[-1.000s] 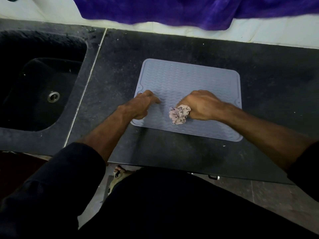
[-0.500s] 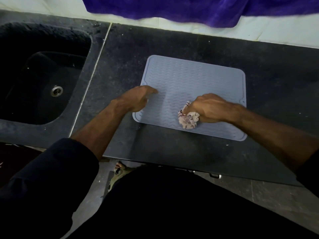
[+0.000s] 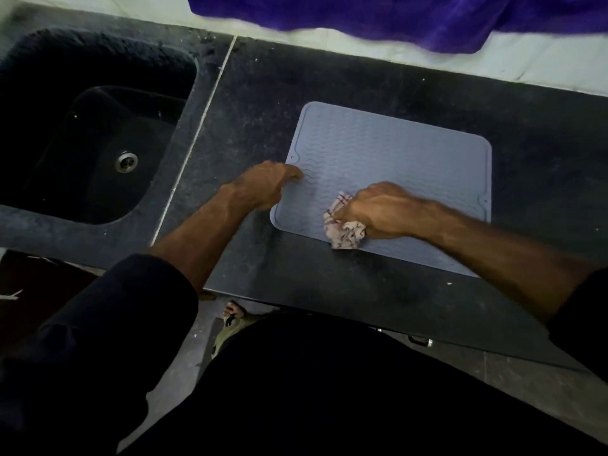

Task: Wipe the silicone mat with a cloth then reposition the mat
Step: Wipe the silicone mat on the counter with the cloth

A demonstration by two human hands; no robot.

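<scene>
Two hands share the work: the left hand presses loosely curled fingers on the silicone mat, lying flat on the tabletop, apparently anchoring it, while the right hand grips the bunched cloth at its near edge.

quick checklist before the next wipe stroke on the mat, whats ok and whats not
1. Cloth in hand: ok. The right hand grips the bunched cloth.
2. Cloth on the mat: ok. It sits on the silicone mat near its front edge.
3. Mat steadied: ok. The left hand rests on the mat's left edge, fingertips on its surface.
4. Mat lying flat: ok where visible; the front right corner is hidden by the right forearm.
5. Far half wiped: cannot tell. No dirt or moisture shows in this dim light.
6. Room to reposition: ok. Bare countertop lies to the right and behind; the sink is off to the left.
</scene>
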